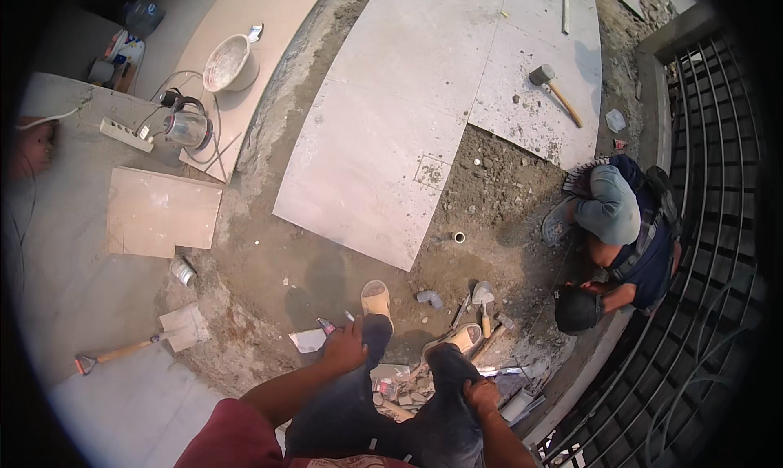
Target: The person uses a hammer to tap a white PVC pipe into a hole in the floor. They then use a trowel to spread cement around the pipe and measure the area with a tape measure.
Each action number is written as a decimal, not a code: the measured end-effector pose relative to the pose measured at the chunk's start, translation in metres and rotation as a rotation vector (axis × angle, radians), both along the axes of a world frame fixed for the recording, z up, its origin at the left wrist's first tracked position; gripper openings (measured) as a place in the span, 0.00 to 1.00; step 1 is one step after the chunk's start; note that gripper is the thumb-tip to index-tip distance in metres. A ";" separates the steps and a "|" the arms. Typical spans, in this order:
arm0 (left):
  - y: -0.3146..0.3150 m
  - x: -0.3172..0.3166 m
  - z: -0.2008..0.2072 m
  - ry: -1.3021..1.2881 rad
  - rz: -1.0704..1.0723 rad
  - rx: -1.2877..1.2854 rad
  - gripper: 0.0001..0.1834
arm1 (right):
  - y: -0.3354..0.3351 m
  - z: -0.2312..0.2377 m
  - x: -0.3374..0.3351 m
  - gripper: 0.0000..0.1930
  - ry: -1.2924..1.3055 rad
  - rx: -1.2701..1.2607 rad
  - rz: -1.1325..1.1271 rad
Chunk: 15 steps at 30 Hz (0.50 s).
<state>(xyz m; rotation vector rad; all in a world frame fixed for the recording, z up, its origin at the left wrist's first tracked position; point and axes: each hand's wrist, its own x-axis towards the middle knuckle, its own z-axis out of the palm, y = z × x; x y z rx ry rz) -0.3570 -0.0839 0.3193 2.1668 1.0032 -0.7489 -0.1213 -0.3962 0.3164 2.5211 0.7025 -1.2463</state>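
Note:
My left hand (346,347) is closed beside my left knee, with what looks like a cigarette (349,315) sticking up from its fingers. On my right leg, my right hand (482,395) has its fingers curled against the dark trouser leg (453,386). Tan sandals (376,298) are on my feet, which rest on bare dirt. Just ahead of them lies a grey pipe elbow (430,298). A trowel (485,298) and a hammer (503,322) lie by my right foot. Near my left hand, a small packet (326,326) rests by a broken tile piece (307,341).
Large pale tiles (367,170) cover the ground ahead, with a mallet (556,93) on top. An upright pipe end (458,237) pokes from the dirt. At right, a co-worker (624,231) crouches beside a metal grille (718,183). A bucket (232,64), power strip (126,134) and shovel (139,346) are left.

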 end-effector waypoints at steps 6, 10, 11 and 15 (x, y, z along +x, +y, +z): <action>-0.010 -0.008 0.103 -0.155 0.280 -0.230 0.40 | 0.082 0.153 0.015 0.26 0.459 0.225 -0.053; 0.069 -0.026 0.149 -0.296 0.474 -0.266 0.36 | 0.122 0.216 0.084 0.15 0.486 0.610 -1.159; 0.093 -0.029 0.155 -0.296 0.528 -0.262 0.32 | 0.117 0.214 0.096 0.15 0.433 0.608 -1.189; 0.203 -0.023 0.170 -0.321 0.733 -0.219 0.23 | 0.135 0.213 0.105 0.13 0.329 0.412 -1.072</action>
